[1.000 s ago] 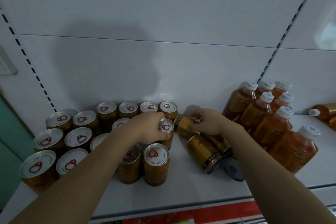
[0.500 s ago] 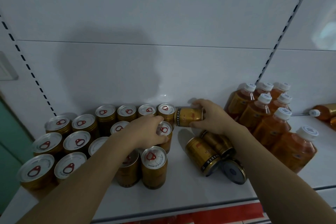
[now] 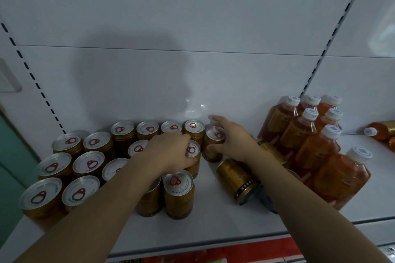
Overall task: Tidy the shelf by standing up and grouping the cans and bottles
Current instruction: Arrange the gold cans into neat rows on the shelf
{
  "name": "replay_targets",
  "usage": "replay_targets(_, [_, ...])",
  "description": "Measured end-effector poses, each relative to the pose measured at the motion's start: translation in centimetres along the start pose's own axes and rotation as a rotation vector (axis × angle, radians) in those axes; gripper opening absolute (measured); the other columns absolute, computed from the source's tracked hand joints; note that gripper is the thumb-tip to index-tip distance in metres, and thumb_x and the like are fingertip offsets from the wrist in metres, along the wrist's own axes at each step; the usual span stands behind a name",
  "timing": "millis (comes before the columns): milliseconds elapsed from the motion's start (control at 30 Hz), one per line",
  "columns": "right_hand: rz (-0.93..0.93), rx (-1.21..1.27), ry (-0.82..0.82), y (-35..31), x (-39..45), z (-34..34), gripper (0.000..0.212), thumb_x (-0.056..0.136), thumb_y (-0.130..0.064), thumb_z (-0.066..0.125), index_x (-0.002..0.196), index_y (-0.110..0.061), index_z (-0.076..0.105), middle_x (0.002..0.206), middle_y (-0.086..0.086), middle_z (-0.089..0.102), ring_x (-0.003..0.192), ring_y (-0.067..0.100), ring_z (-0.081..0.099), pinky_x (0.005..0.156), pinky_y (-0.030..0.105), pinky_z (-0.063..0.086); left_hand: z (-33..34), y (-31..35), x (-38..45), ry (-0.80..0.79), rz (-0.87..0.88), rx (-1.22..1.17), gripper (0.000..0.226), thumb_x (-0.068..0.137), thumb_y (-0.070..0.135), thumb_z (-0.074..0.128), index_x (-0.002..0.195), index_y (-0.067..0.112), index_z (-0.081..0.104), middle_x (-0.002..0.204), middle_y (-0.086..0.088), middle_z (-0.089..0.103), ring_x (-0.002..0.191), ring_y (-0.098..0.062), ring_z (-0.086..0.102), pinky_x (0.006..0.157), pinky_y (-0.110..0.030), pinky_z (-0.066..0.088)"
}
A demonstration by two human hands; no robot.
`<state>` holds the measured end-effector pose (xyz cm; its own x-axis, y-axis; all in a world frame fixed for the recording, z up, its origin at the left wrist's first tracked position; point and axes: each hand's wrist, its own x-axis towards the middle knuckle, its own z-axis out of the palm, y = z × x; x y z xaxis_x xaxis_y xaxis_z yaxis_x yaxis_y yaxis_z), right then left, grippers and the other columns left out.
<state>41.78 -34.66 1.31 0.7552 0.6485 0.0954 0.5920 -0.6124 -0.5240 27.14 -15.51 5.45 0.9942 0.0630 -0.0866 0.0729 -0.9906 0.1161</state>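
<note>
Right hand point(image 3: 233, 141) around upright can point(image 3: 213, 145)

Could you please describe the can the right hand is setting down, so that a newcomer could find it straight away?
Start at the block of upright gold cans on the left of the white shelf. Follow its back row rightward to the end, where the right hand grips the can. It alone stands past the block's right edge, beside the fallen cans.
</note>
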Motion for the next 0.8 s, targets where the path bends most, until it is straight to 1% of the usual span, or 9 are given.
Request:
replay_targets(100, [0.022, 0.007, 0.016, -0.2, -1.3, -1.3, 0.095, 0.088, -0.05, 0.084, 0.164, -0.038, 0.028, 0.158, -0.004, 0.053, 0.139, 0.02, 0.053, 0.114, 0.039, 0.048, -0.1, 0.4, 0.0, 0.03, 0.003, 0.051, 0.034, 0.095, 0.052, 0.062, 0.111, 0.024, 0.055, 0.114, 0.002, 0.058, 0.099, -0.019, 0.058, 0.08, -0.039, 0.052])
replay_targets(200, [0.046, -0.039, 0.166, 0.4, -5.4, -3.1, 0.075, 0.094, -0.056, 0.074, 0.158, -0.03, 0.045, 0.153, -0.004, 0.057, 0.138, 0.016, 0.052, 0.115, 0.043, 0.049, -0.2, 2.1, 0.1, 0.142, 0.095, 0.092, 0.044, 0.094, 0.055, 0.063, 0.123, 0.023, 0.057, 0.126, 0.0, 0.057, 0.118, -0.024, 0.055, 0.092, -0.042, 0.05])
replay_targets(233, [0.064, -0.064, 0.2, 0.7, -7.2, -3.5, 0.067, 0.096, -0.056, 0.071, 0.154, -0.028, 0.052, 0.149, -0.005, 0.059, 0.137, 0.015, 0.052, 0.114, 0.041, 0.049, -0.2, 3.3, 0.0, 0.179, 0.141, 0.063, 0.043, 0.095, 0.056, 0.063, 0.122, 0.023, 0.057, 0.124, 0.001, 0.057, 0.117, -0.023, 0.055, 0.092, -0.04, 0.049])
replay_targets(333, [0.07, -0.181, 0.287, 1.8, -13.1, -3.6, 0.056, 0.096, -0.058, 0.065, 0.142, -0.025, 0.065, 0.138, -0.005, 0.065, 0.132, 0.019, 0.055, 0.11, 0.038, 0.048, 0.7, 7.4, -0.1, 0.199, 0.204, -0.047, 0.041, 0.101, 0.057, 0.056, 0.119, 0.021, 0.059, 0.119, 0.0, 0.06, 0.107, -0.022, 0.057, 0.076, -0.036, 0.045])
replay_targets(433, [0.102, -0.289, 0.431, 3.2, -17.9, -2.1, 0.053, 0.094, -0.052, 0.069, 0.134, -0.017, 0.071, 0.132, 0.0, 0.069, 0.127, 0.028, 0.06, 0.105, 0.046, 0.055, 3.0, 10.4, 0.3, 0.087, 0.087, -0.116, 0.057, 0.101, 0.067, 0.048, 0.126, 0.017, 0.057, 0.123, -0.01, 0.062, 0.108, -0.031, 0.061, 0.077, -0.039, 0.045])
replay_targets(500, [0.158, -0.269, 0.467, 3.4, -20.2, -1.0, 0.054, 0.098, -0.054, 0.064, 0.137, -0.018, 0.069, 0.139, -0.001, 0.066, 0.133, 0.027, 0.058, 0.109, 0.046, 0.053, 4.4, 11.4, 0.5, 0.002, -0.019, -0.124, 0.07, 0.1, 0.074, 0.041, 0.137, 0.015, 0.052, 0.127, -0.014, 0.063, 0.113, -0.034, 0.063, 0.087, -0.044, 0.05])
replay_targets(600, [0.171, -0.194, 0.475, 3.9, -22.2, 0.6, 0.061, 0.104, -0.064, 0.052, 0.146, -0.022, 0.063, 0.154, -0.004, 0.056, 0.144, 0.021, 0.05, 0.118, 0.039, 0.043, 5.6, 12.0, 0.4, -0.02, -0.105, -0.171, 0.081, 0.099, 0.079, 0.032, 0.143, 0.013, 0.044, 0.125, -0.014, 0.069, 0.116, -0.034, 0.063, 0.103, -0.051, 0.047])
replay_targets(700, [0.266, -0.082, 0.491, 4.1, -22.6, 1.6, 0.07, 0.1, -0.073, 0.049, 0.154, -0.029, 0.054, 0.164, -0.009, 0.045, 0.15, 0.016, 0.043, 0.121, 0.039, 0.042, 6.3, 11.6, 0.7, -0.054, -0.178, -0.348, 0.087, 0.092, 0.085, 0.039, 0.145, 0.015, 0.042, 0.131, -0.014, 0.067, 0.121, -0.036, 0.062, 0.099, -0.046, 0.05])
replay_targets(800, [0.37, 0.021, 0.603, 3.3, -21.8, 2.2, 0.06, 0.104, -0.067, 0.047, 0.151, -0.031, 0.056, 0.16, -0.009, 0.049, 0.145, 0.015, 0.047, 0.118, 0.04, 0.044, 6.8, 11.4, 0.3, -0.025, -0.231, -0.499, 0.093, 0.074, 0.094, 0.04, 0.139, 0.027, 0.045, 0.131, -0.008, 0.063, 0.116, -0.03, 0.062, 0.092, -0.045, 0.055])
